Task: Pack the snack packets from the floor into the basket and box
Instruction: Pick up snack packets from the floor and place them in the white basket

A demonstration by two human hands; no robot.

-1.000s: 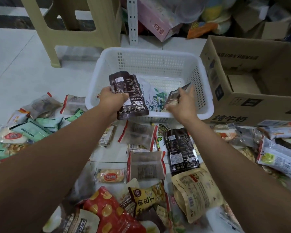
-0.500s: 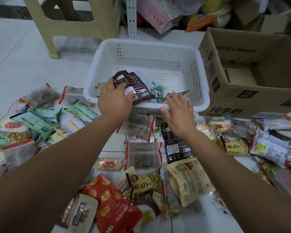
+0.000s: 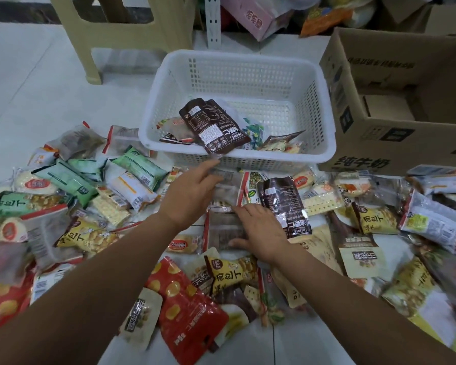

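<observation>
The white plastic basket [image 3: 248, 75] stands on the floor with a few packets inside. A dark brown packet [image 3: 213, 125] leans over its front rim. The open cardboard box [image 3: 366, 133] is right of it. Many snack packets cover the floor in front. My left hand [image 3: 192, 191] reaches, fingers extended and empty, over a clear packet [image 3: 227, 180] just before the basket. My right hand [image 3: 261, 230] lies spread on a clear red-edged packet [image 3: 221, 233], fingers at its top edge and thumb at its lower edge. A second dark brown packet [image 3: 284, 204] lies beside that hand.
A beige plastic stool [image 3: 95, 35] stands at the back left on white tiles. Boxes and bags, one of them a pink box [image 3: 256, 17], crowd the back behind a white upright post [image 3: 212, 22]. A red packet [image 3: 187, 312] lies close to me.
Both hands let go of their packets in the basket and drew back down to the floor pile. The dark brown packet now lies in the basket.
</observation>
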